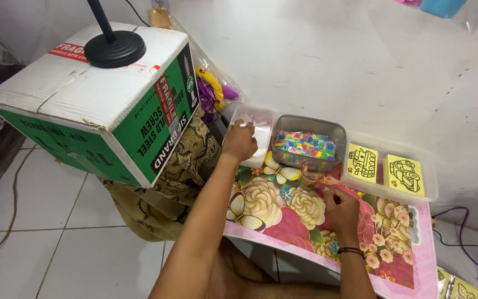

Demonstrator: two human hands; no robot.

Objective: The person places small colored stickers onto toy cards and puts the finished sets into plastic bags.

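My left hand [239, 142] reaches forward and rests, fingers curled, on the near rim of a clear plastic box [259, 120] with pale contents; what it grips is hidden. My right hand [341, 209] lies on the flowered pink tabletop [275, 202], fingers pinched together near a small clear cup [309, 176]; any item between the fingers is too small to see. Behind the cup stands a grey tub [308, 145] full of small coloured beads.
A clear tray [389, 167] holds two yellow picture cards at the right. A green and white cardboard box [98, 99] with a black lamp base stands at the left on patterned cloth. A bag of toys [214, 88] leans against the white wall. Cables lie on the tiled floor.
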